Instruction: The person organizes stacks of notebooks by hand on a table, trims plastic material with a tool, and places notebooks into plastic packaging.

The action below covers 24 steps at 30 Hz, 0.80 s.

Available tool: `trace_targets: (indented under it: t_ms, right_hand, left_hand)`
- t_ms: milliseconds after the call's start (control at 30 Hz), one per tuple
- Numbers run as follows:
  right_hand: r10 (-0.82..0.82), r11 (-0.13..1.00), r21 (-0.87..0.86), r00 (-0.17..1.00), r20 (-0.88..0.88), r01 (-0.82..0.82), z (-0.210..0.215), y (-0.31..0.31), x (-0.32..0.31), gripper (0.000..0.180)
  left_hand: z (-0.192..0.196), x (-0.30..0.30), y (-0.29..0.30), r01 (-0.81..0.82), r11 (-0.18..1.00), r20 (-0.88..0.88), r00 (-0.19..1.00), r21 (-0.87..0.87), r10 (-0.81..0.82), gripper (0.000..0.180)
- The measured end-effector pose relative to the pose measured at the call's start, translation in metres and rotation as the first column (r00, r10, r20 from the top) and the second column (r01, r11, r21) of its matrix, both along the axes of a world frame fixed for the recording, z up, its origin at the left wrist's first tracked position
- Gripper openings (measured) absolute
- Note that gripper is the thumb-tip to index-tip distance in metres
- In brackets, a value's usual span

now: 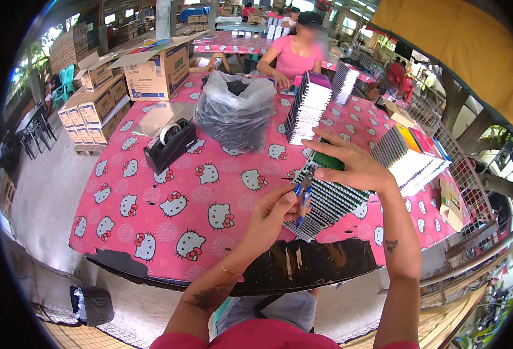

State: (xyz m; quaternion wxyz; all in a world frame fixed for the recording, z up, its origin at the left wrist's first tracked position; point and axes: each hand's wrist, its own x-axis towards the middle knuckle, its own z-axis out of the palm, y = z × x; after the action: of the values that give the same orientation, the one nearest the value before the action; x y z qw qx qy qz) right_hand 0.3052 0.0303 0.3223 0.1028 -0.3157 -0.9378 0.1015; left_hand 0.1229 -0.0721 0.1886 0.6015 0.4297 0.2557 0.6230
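In front of me a leaning stack of spiral-bound notebooks (335,200) lies with its wire bindings facing me; a green cover (328,161) shows at its far end. My left hand (278,210) is closed around the handles of small blue-handled pliers (304,191), whose jaws are at the bindings. My right hand (358,166) lies over the top of the stack, fingers spread and thumb extended toward the plier jaws. Its palm hides part of the green cover.
A black tape dispenser (172,144) and a plastic bag of dark items (236,113) stand left on the pink tablecloth (169,203). More notebook stacks (310,107) (410,160) stand beyond and right. Cardboard boxes (158,72) are far left. A person in pink (297,55) sits opposite.
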Motion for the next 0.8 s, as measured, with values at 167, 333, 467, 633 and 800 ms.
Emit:
trace_targets:
  t_ms: [167, 333, 467, 633, 800]
  right_hand:
    - [0.016, 1.000, 0.000, 0.999, -0.039, -0.016, -0.004, 0.002, 0.000, 0.063]
    - [-0.006, 1.000, -0.001, 1.000, -0.021, 0.006, -0.003, 0.002, 0.001, 0.065]
    - [-0.020, 1.000, 0.015, 1.000, 0.020, 0.019, -0.002, 0.002, 0.000, 0.069]
    - [-0.035, 0.999, -0.018, 0.998, 0.044, 0.036, 0.001, -0.003, -0.005, 0.069]
    - [-0.035, 0.999, -0.004, 0.998, 0.048, 0.036, -0.002, -0.001, -0.005, 0.068]
  left_hand:
    - [-0.004, 0.002, 0.007, -0.001, 1.000, 0.087, 0.996, -0.020, 0.003, 0.043]
    - [-0.001, 0.005, 0.005, -0.064, 0.998, -0.003, 0.998, -0.012, 0.064, 0.043]
    - [0.011, 0.001, 0.001, -0.385, 0.643, -0.494, 0.421, 0.662, 0.760, 0.041]
    - [-0.003, -0.007, 0.000, -0.024, 0.998, 0.020, 0.999, -0.064, 0.025, 0.042]
    - [0.000, -0.008, 0.003, 0.021, 0.990, 0.051, 0.999, -0.141, -0.014, 0.046]
